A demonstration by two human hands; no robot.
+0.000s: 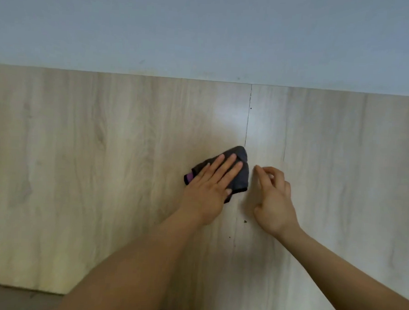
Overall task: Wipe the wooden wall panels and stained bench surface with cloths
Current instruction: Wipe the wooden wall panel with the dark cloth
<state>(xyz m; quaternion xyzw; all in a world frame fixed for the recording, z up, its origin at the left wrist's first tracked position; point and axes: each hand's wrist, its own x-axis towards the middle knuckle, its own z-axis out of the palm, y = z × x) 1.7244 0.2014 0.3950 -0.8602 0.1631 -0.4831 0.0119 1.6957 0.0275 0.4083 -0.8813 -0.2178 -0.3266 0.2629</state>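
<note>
Head view: the left hand (211, 186) presses a dark cloth (239, 163) flat-fingered against the wooden wall panel (103, 161), just left of the vertical seam (247, 124). At its 3 o'clock the right hand (273, 201) hovers loosely curled, holding nothing. Panel wiping looks underway; next, probably sweep toward the dark specks (245, 221) at 6 o'clock.

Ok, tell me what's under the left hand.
The left hand presses flat, fingers straight, on a dark grey cloth with a purple tag, held against the wooden wall panel. The panel surface beneath the cloth, and any marks there, are covered and cannot be seen.
</note>
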